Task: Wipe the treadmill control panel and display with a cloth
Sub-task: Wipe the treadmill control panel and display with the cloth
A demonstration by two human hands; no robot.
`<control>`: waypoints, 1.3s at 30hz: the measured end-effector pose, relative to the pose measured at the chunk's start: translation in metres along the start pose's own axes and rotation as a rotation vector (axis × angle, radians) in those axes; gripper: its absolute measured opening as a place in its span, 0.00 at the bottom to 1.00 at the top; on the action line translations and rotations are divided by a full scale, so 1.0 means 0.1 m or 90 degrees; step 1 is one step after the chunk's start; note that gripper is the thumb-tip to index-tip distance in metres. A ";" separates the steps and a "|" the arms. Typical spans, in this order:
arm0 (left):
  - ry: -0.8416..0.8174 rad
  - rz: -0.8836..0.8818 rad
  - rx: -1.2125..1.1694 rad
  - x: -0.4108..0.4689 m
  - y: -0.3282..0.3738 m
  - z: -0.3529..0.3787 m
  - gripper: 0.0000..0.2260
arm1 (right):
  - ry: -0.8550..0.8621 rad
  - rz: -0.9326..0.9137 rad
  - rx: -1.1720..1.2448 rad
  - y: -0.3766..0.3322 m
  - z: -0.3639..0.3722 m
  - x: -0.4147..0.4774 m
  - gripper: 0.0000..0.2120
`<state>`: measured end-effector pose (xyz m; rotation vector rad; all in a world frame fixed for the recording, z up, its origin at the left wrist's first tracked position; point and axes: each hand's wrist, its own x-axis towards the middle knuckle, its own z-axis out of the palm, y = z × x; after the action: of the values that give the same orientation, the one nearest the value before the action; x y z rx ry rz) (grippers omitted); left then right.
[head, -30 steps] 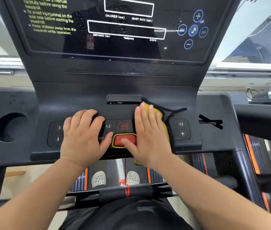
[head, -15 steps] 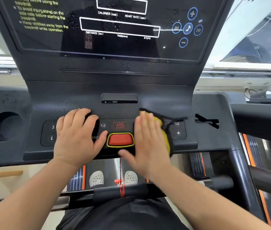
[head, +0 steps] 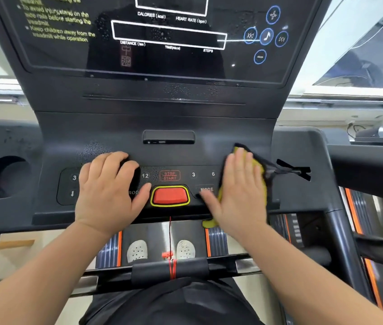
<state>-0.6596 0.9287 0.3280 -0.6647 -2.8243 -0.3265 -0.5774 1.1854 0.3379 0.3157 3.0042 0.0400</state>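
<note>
Pressing yellow cloth point(head: 261, 175) flat onto control panel point(head: 169, 156) under straight-fingered right hand point(head: 239, 193), right of red button point(head: 170, 195), cloth edge showing past fingertips; resting left hand point(head: 108, 191) loosely on left keys, gripping nothing

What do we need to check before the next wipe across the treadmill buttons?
1. The cloth lies flat under the right hand: ok.
2. The left-side buttons are free to wipe: not ok, the left hand rests on most of them.
3. The red button has no hand on it: ok.
4. The display is clean: not ok, droplets show on it.
5. Power is off: cannot tell.
</note>
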 end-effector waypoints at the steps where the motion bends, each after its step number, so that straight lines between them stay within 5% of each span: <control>1: -0.002 -0.003 0.000 0.00 0.01 0.00 0.21 | -0.014 -0.042 -0.005 -0.14 0.00 0.02 0.51; 6: -0.020 -0.010 0.003 0.01 0.03 -0.01 0.22 | 0.012 -0.195 0.092 -0.16 -0.10 0.37 0.45; 11: -0.017 -0.011 0.000 0.02 0.03 -0.02 0.22 | 0.153 -0.140 0.166 0.44 -0.34 0.44 0.41; 17: -0.002 -0.013 0.000 0.00 0.02 -0.01 0.22 | 0.008 -0.029 0.058 0.27 0.02 -0.01 0.48; 23: -0.009 -0.013 0.002 0.02 0.03 -0.01 0.21 | 0.036 0.107 0.108 -0.10 -0.11 0.56 0.50; 31: 0.038 -0.004 -0.004 0.01 0.02 0.00 0.20 | -0.024 -0.142 0.049 -0.06 0.01 0.15 0.44; 36: 0.033 -0.008 -0.011 0.01 0.01 0.01 0.20 | 0.007 0.099 0.103 0.65 0.00 0.32 0.49; 39: 0.024 -0.008 -0.011 0.01 0.01 0.01 0.20 | 0.012 0.141 0.109 0.42 -0.06 0.50 0.53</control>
<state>-0.6599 0.9298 0.3277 -0.6383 -2.7930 -0.3613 -0.6184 1.2368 0.3398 0.6670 2.9816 -0.1969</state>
